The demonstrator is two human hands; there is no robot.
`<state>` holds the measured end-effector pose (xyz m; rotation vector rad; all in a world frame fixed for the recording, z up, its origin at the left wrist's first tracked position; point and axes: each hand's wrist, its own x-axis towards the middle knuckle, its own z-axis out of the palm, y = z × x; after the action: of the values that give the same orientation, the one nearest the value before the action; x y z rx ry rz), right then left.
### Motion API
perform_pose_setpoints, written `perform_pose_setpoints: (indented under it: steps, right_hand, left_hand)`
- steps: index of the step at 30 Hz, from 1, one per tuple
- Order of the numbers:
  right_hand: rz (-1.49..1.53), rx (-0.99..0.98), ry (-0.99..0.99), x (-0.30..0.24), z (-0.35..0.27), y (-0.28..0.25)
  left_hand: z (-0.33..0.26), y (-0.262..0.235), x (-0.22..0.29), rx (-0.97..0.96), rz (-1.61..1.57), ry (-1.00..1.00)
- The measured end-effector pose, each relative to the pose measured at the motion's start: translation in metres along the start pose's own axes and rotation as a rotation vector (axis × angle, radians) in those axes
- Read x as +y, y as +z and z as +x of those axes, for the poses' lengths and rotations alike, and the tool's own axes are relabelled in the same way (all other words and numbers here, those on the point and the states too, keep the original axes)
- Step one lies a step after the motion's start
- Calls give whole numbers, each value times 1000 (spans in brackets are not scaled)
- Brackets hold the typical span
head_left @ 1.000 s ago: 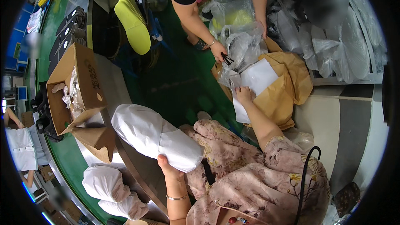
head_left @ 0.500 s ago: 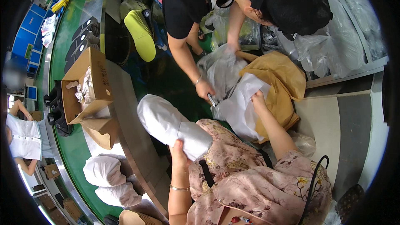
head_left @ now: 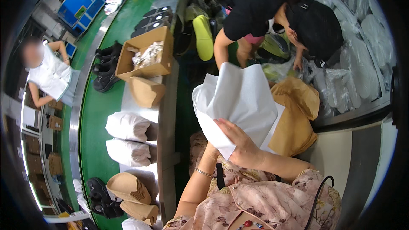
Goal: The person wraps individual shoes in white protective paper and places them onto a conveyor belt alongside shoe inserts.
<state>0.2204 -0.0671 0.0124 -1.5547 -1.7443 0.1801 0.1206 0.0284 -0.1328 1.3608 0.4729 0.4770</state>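
A large white sheet, thin like wrapping paper [head_left: 238,98], stands up in folds in front of me. My right hand [head_left: 243,145] lies on its near side, fingers stretched out and flat against it. My left hand [head_left: 211,151] comes up under the sheet's lower left edge; its fingers are hidden there, as is whatever they hold. Just right of the sheet a crumpled brown paper bundle [head_left: 296,119] rests by my right forearm.
A metal-edged bench [head_left: 166,145] on my left carries white-wrapped bundles [head_left: 128,125], brown moulded inserts [head_left: 128,187] and an open carton [head_left: 168,55] with crumpled paper. Black shoes [head_left: 106,68] stand beyond. A co-worker in black [head_left: 260,4] bends over plastic-bagged items [head_left: 358,59].
The white shoe-shaped bundle in my left hand is now out of sight behind the white sheet. My right hand has brought the sheet leftward over it. The co-worker has moved rightward in view.
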Motion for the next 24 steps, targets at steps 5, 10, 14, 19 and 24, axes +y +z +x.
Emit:
perform_pose_setpoints:
  steps: [5,10,14,19,24]
  right_hand:
    - [45,-63,-100,-30,11,-6]
    - [392,-114,452,-35,43,-29]
    - [-152,102,226,11,44,19]
    - [368,-264,264,10,35,27]
    - [-235,-265,-195,-29,40,17]
  left_hand:
    - [-27,-8,33,22,-135,119]
    - [-46,-10,52,53,-232,164]
    - [-53,-10,61,61,-269,196]
    - [-69,-11,68,31,-383,179]
    - [-90,-13,94,-84,-1011,-95]
